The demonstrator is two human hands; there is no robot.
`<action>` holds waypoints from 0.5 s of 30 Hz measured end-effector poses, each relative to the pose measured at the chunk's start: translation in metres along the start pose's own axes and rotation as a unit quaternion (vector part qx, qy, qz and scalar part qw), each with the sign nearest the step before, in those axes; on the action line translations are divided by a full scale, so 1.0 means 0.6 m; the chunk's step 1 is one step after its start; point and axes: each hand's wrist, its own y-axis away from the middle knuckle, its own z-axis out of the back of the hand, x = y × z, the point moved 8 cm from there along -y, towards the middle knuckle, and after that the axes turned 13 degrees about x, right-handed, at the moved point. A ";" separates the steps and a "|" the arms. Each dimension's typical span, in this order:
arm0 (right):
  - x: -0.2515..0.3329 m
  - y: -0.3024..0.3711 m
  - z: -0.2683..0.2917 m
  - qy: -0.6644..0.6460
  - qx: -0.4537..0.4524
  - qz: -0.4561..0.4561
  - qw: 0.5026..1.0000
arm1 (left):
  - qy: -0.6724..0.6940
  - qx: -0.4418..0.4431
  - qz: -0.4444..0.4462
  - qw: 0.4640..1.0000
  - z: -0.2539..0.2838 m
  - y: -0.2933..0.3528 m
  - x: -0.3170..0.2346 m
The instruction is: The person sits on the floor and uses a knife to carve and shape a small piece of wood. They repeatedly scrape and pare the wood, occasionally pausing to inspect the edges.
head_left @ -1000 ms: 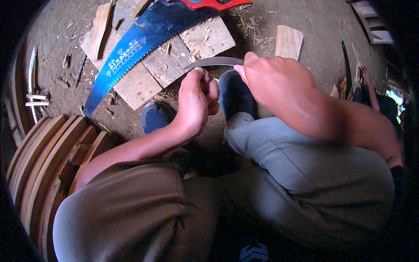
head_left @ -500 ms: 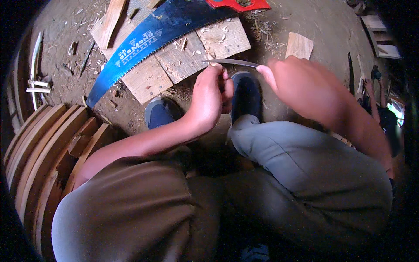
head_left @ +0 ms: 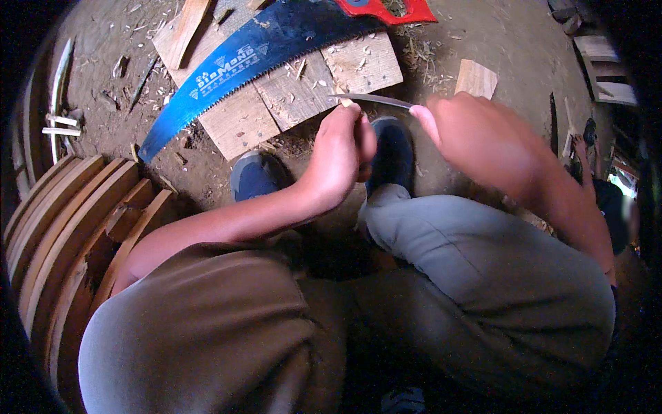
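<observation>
My right hand (head_left: 483,134) is closed around the handle of a knife (head_left: 381,100), whose slim, slightly curved blade points left. The handle is covered by my fingers. In my left hand (head_left: 338,152), closed in a pinch, is a small piece of pale wood (head_left: 346,103). Only its tip shows above the thumb, and the blade's end lies against or just beside it. Beyond both hands a large handsaw (head_left: 276,41) with a blue blade and red handle rests on wooden boards (head_left: 296,96) strewn with shavings.
Curved wooden pieces (head_left: 76,221) are stacked at my left. A small wood offcut (head_left: 476,78) lies on the dirt floor past my right hand. Thin sticks (head_left: 61,103) lie at the far left. Another person (head_left: 610,207) is at the right edge, and wooden slats (head_left: 607,69) stand behind.
The view has shifted slightly, so the saw and boards sit a little more to the right. Both hands stay close together; the knife blade remains at the wood's tip.
</observation>
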 end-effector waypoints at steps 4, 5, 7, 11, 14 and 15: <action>0.004 -0.002 -0.013 -0.019 -0.046 -0.005 0.999 | -0.005 -0.013 -0.013 1.000 -0.003 -0.002 0.001; 0.005 -0.002 -0.018 -0.033 -0.055 -0.015 0.998 | -0.004 -0.002 -0.009 1.000 -0.006 -0.003 0.001; 0.007 -0.016 -0.024 -0.014 -0.063 -0.022 0.998 | -0.003 0.010 -0.002 1.000 -0.006 -0.002 -0.003; -0.007 -0.019 -0.003 0.034 -0.045 0.032 0.998 | -0.009 -0.010 -0.010 1.000 0.003 0.002 -0.003; 0.012 0.001 0.016 0.080 -0.060 0.057 0.993 | -0.033 -0.027 -0.020 0.999 0.009 0.004 -0.006; 0.009 0.025 0.012 0.073 -0.068 0.011 0.995 | -0.052 0.006 -0.018 0.998 -0.009 -0.001 -0.008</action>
